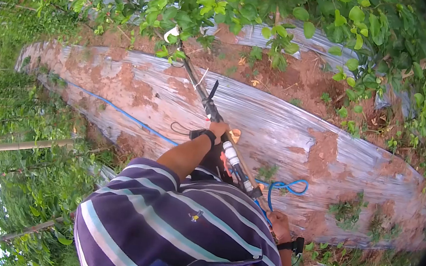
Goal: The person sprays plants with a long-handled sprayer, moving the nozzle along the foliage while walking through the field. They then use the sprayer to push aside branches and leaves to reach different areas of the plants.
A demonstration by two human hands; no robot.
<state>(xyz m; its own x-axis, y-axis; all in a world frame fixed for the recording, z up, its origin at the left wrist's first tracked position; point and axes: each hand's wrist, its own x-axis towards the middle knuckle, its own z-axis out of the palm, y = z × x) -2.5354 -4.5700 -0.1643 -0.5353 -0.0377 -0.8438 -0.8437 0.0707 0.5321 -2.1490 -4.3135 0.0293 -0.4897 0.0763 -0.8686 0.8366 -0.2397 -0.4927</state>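
Observation:
A long pole (pixel 193 72) runs slantwise from the leaves at the top to the lower right, past the striped shirt. Around its middle my left hand (pixel 218 129) is wrapped, with a black band on the wrist. Farther down the pole, my right hand (pixel 279 227) is closed at the lower part, near a blue hose (pixel 290 186) that loops beside it. White fittings (pixel 231 153) and black tape are fixed along the pole between my hands. A white curved piece (pixel 171 34) shows at its far end, partly among leaves.
Silvery plastic sheeting (pixel 259 112), smeared with reddish soil, covers the raised bed ahead. The blue hose crosses it to the left. Leafy plants (pixel 367 24) hang over the top and right, and wooden poles (pixel 20 145) stand among greenery at the left.

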